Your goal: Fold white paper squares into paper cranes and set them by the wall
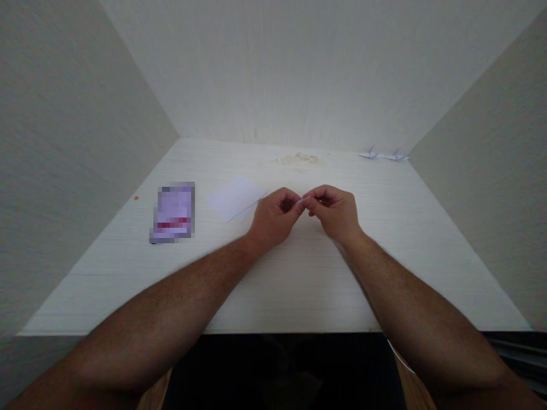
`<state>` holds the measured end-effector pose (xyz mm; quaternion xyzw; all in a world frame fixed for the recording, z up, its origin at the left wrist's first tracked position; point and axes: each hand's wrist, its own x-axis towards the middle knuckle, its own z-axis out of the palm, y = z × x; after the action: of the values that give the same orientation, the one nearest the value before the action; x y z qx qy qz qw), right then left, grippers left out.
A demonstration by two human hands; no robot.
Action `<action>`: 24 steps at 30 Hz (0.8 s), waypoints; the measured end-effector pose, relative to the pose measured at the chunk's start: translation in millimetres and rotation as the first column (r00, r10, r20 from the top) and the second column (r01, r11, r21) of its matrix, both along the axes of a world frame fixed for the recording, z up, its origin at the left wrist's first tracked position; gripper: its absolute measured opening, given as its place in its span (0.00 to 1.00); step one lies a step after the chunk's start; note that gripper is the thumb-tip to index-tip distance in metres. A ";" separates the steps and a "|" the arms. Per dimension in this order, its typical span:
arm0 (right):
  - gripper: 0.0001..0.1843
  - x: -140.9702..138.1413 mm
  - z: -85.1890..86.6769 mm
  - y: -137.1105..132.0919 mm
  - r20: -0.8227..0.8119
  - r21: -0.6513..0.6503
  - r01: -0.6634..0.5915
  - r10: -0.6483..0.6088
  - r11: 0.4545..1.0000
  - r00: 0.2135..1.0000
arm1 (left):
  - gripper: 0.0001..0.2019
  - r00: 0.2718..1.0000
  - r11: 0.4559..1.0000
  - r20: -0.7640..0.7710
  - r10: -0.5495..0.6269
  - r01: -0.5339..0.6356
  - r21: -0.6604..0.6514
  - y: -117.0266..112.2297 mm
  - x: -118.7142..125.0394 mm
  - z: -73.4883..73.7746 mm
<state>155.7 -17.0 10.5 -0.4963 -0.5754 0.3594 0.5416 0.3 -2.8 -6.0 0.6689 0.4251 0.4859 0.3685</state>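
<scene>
My left hand and my right hand meet at the middle of the white table, fingers curled and pinched together. Between the fingertips shows a sliver of a small white folded paper; most of it is hidden by the fingers. Both hands rest low, at or just above the tabletop. A few loose white paper sheets lie just left of my left hand, close to its knuckles.
A purple packet lies flat on the left part of the table. Two small folded paper figures sit at the back right corner. A brownish stain marks the far middle. White walls enclose the table on three sides.
</scene>
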 end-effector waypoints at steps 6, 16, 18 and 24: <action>0.04 0.6 5.4 -3.9 0.013 0.047 0.004 -0.005 0.999 1.000 | 0.14 0.998 0.996 0.025 -0.065 0.066 -0.056 -3.2 0.8 3.6; 0.06 5.5 1.2 -3.5 0.240 0.012 0.059 -0.060 0.998 0.969 | 0.15 0.994 0.998 -0.097 -0.041 0.036 -0.048 -2.9 0.7 1.6; 0.06 6.5 1.6 -3.5 0.282 0.056 0.066 -0.079 0.996 0.956 | 0.15 0.993 0.998 -0.108 -0.041 0.036 -0.044 -3.8 0.8 2.1; 0.05 6.4 4.1 -3.9 0.227 0.097 0.055 -0.076 0.994 0.971 | 0.14 0.990 0.990 -0.082 -0.118 0.111 -0.089 -3.0 -1.6 4.5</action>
<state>162.1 -20.9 14.6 -0.5285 -0.6331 0.2554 0.5047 -1.3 -5.8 -1.4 0.6966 0.4219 0.4159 0.4048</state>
